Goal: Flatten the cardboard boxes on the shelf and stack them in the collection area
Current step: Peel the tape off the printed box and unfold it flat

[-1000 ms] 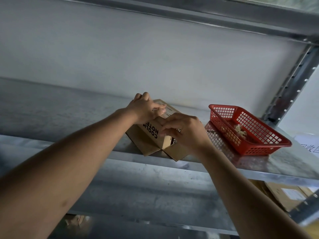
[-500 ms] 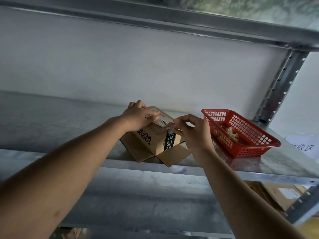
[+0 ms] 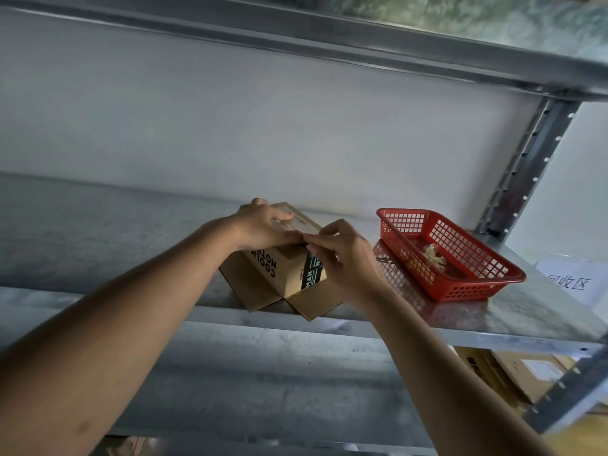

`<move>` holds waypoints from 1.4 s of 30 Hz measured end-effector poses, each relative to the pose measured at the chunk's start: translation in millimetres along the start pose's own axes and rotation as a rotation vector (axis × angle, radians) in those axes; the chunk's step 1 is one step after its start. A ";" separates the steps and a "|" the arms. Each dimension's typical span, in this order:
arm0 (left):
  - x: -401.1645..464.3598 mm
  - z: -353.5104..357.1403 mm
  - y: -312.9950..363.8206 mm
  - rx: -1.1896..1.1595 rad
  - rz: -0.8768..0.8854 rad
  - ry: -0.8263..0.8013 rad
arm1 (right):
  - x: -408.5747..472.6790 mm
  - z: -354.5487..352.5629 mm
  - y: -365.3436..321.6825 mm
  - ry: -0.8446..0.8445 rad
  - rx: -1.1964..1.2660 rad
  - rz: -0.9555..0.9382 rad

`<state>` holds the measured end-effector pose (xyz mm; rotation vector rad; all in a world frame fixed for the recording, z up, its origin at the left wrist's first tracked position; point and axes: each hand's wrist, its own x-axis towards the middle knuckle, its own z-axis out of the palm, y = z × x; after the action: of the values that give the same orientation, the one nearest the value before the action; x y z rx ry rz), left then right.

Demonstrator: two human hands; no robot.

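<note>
Two hands on box (image 3: 289,271): left (image 3: 266,227) pressing flat on top, right (image 3: 345,255) pinching tape at near corner. Tape running away from right hand, along box's long axis.

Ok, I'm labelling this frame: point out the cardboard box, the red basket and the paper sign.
cardboard box (image 3: 263,269): head view, printed side panel.
red basket (image 3: 460,292): head view, near mesh wall.
paper sign (image 3: 567,281): head view, white sheet beside the characters.
</note>
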<state>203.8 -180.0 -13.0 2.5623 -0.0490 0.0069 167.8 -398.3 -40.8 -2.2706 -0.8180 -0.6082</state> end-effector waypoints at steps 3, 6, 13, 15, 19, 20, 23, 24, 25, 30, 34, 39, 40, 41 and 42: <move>2.1 -0.1 -1.8 0.064 -0.005 -0.024 | 1.6 0.1 -0.6 0.020 0.007 0.035; 1.0 1.1 -2.6 0.111 -0.016 -0.040 | 5.2 -3.6 -0.6 0.060 0.085 0.119; -1.7 4.1 -3.8 0.134 -0.034 -0.013 | 6.1 -10.5 -0.5 0.091 0.343 0.347; -3.2 2.5 -2.0 0.134 -0.039 -0.026 | 5.4 -11.5 0.6 0.072 0.233 0.353; -2.8 -4.1 7.5 0.118 -0.068 -0.052 | 9.8 -13.8 -4.4 -0.028 0.015 0.252; -2.1 -5.3 9.3 0.108 -0.081 -0.058 | 11.3 -13.8 -6.9 -0.047 -0.022 0.235; -1.0 -3.1 8.9 0.153 -0.045 -0.060 | 13.3 -11.8 -10.5 -0.105 -0.140 0.251; -1.3 -1.9 7.4 0.172 -0.024 -0.051 | 13.8 -12.3 -9.8 -0.117 -0.148 0.267; -1.6 -1.0 5.2 0.181 -0.011 -0.042 | 14.5 -13.9 -8.2 -0.121 -0.121 0.291; -0.4 -2.3 -1.7 0.156 -0.005 -0.053 | 16.0 -34.1 -1.0 -0.078 0.153 0.448; -0.7 -5.1 -2.8 0.131 -0.014 -0.068 | 12.3 -40.3 6.1 -0.009 0.270 0.546; -2.0 -5.8 0.6 0.127 -0.020 -0.085 | 10.1 -27.4 2.5 0.111 -0.120 0.311; -2.1 -5.7 1.3 0.134 -0.020 -0.083 | 8.8 -24.2 0.6 0.113 -0.181 0.242; -2.2 -5.9 2.0 0.141 -0.019 -0.081 | 7.3 -21.0 -1.3 0.111 -0.237 0.182; -2.1 -6.0 2.8 0.149 -0.016 -0.081 | 5.7 -18.6 -3.3 0.108 -0.279 0.136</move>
<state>201.6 -179.0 -6.5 2.7108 -0.0607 -0.1034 165.7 -407.0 -23.3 -2.4933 -0.5487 -0.8160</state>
